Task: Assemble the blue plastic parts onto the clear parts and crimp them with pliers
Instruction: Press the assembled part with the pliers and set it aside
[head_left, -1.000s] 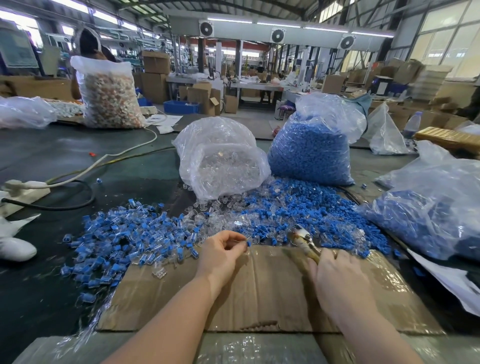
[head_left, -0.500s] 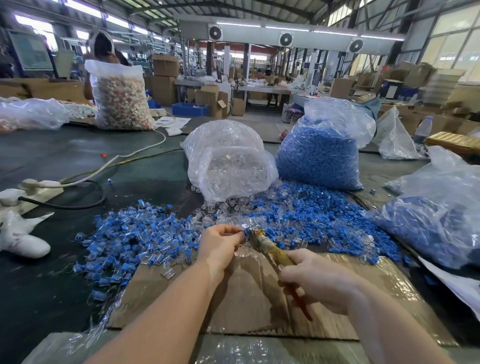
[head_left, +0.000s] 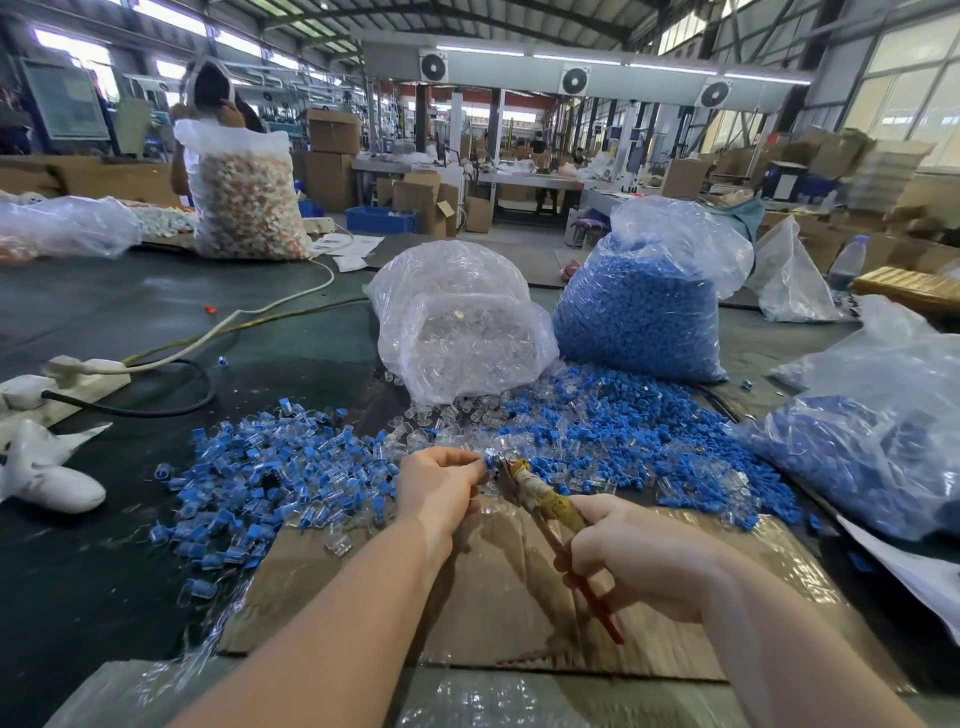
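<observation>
Blue plastic part (head_left: 489, 459), seated on a clear part, is pinched in the fingertips of the left hand (head_left: 439, 488) just above the near cardboard sheet (head_left: 519, 597), in front of the loose piles. Right hand (head_left: 636, 553) grips the handles of the pliers (head_left: 540, 499), whose nose meets the part. For a sound crimp, keep the part square to the nose and squeeze evenly, with fingertips clear. How far the nose is closed on the part is too small to make out.
</observation>
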